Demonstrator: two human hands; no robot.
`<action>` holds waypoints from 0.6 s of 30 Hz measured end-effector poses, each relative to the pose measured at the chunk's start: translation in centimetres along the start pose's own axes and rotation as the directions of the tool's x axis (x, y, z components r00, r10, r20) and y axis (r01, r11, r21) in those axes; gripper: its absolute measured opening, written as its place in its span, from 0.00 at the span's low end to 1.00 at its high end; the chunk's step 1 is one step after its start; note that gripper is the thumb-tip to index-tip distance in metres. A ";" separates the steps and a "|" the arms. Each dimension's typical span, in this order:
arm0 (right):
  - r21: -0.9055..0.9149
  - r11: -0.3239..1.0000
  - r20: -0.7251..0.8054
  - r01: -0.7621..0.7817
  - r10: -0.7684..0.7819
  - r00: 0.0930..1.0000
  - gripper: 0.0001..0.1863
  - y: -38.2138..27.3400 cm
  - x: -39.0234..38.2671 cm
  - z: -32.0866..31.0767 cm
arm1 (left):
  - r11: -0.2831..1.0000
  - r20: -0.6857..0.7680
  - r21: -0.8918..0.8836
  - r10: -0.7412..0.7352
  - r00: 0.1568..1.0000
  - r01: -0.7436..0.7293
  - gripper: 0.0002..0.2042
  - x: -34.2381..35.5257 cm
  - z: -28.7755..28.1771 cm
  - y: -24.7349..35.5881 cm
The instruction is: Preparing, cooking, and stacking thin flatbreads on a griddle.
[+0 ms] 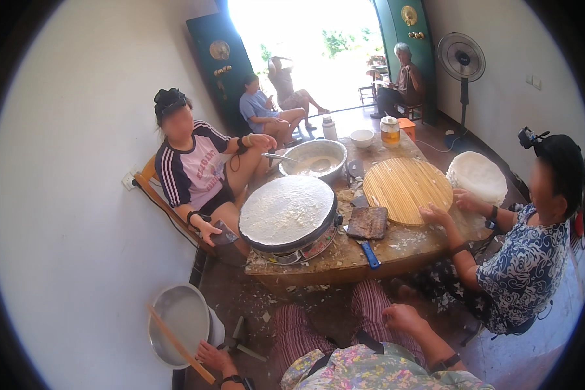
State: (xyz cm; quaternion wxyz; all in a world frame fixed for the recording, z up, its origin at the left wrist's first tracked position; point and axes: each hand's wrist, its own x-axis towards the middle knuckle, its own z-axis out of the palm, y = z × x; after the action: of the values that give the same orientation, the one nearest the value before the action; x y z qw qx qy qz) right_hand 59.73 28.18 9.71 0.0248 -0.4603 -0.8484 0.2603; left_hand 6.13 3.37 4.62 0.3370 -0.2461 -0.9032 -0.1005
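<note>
Where the wearer's left hand (pixel 212 357) reaches down beside the chair, it closes around the lower end of a long wooden stick (pixel 179 345), a plain, pale, flat-sided piece. The stick lies across the rim of a round metal basin (pixel 175 311) that sits on the floor near the white wall, at the lower left of the view. Its long axis runs on a diagonal, one end pointing up and to the left over the basin, the other down and to the right toward the wearer's wrist. The left forearm comes up from the lower edge, a dark band on the wrist, fingers wrapped on the stick.

The right hand (pixel 402 318) rests on the wearer's knee, over striped trousers, fingers loosely curled and holding nothing.

Ahead stands a low wooden table (pixel 344 257) with a round griddle (pixel 287 218) covered by a thin white sheet of batter, a round bamboo board (pixel 406 189) and a metal bowl (pixel 314 158). Two other people sit at either side of the table.
</note>
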 end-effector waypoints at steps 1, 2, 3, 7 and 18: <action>0.007 1.000 -0.002 0.007 -0.007 1.000 0.23 -0.2 0.0 -0.2 | 1.000 0.001 0.000 0.000 1.000 0.000 0.31 -0.1 0.1 -0.1; 0.015 1.000 -0.004 0.013 -0.013 1.000 0.23 -0.4 -0.1 -0.3 | 1.000 0.008 0.021 -0.007 1.000 0.007 0.30 -0.2 0.2 -0.2; 0.015 1.000 -0.005 0.009 -0.009 1.000 0.23 -0.5 -0.1 -0.5 | 0.999 0.016 0.039 -0.012 1.000 0.012 0.28 -0.2 0.2 0.0; 0.000 1.000 -0.004 -0.003 0.003 1.000 0.24 -0.4 0.0 -0.5 | 1.000 0.027 0.020 -0.004 1.000 0.003 0.29 0.1 -0.1 0.5; 0.017 1.000 -0.030 0.003 -0.003 1.000 0.19 -0.1 0.3 -0.3 | 1.000 0.041 0.018 -0.020 0.999 0.019 0.29 0.6 -1.0 0.9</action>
State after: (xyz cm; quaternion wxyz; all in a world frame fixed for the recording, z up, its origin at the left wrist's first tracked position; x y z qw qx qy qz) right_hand 59.57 28.51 9.95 0.0419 -0.4627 -0.8463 0.2606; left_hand 6.77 4.02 5.74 0.3192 -0.2363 -0.9133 -0.0906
